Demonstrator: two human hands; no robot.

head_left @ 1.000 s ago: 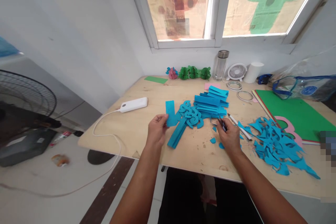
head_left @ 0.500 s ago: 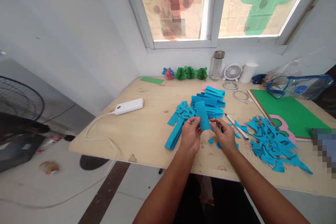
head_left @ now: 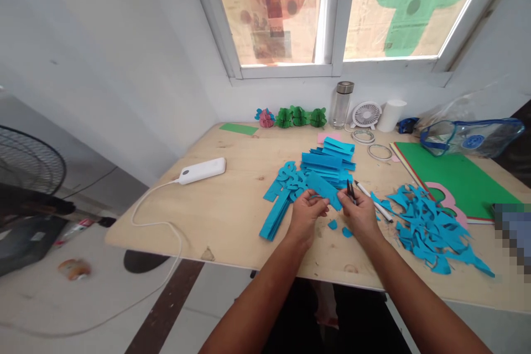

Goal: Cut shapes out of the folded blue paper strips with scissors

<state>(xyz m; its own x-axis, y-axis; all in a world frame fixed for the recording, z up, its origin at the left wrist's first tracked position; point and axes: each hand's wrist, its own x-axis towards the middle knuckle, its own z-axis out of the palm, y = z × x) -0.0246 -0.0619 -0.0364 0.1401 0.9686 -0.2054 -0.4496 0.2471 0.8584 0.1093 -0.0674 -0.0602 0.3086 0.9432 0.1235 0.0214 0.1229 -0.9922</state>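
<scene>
Between my two hands is a folded piece of blue paper (head_left: 321, 187), slanting down to the right. My left hand (head_left: 306, 214) is closed, pinching its lower edge. My right hand (head_left: 360, 214) is closed too, with thumb and finger at the paper's right end. Small dark scissors (head_left: 350, 190) stick up out of that hand, blades pointing away from me; their handles are hidden in the palm. Just left of my left hand lie cut curly blue shapes (head_left: 290, 177) and a folded blue strip (head_left: 274, 218). Behind the held piece is a stack of folded blue strips (head_left: 321, 161).
Right of my hands lie a white pen (head_left: 375, 203), a heap of blue paper scraps (head_left: 431, 229) and green sheets (head_left: 464, 177). Tape rolls (head_left: 379, 152), a glass bottle (head_left: 341, 108), a small fan (head_left: 366, 115) and green paper ornaments (head_left: 299, 116) line the back. A white power bank (head_left: 203, 170) lies left.
The blue paper has turned from nearly upright to a flatter slant. My right hand has moved to its right end, and the scissors now point up and away.
</scene>
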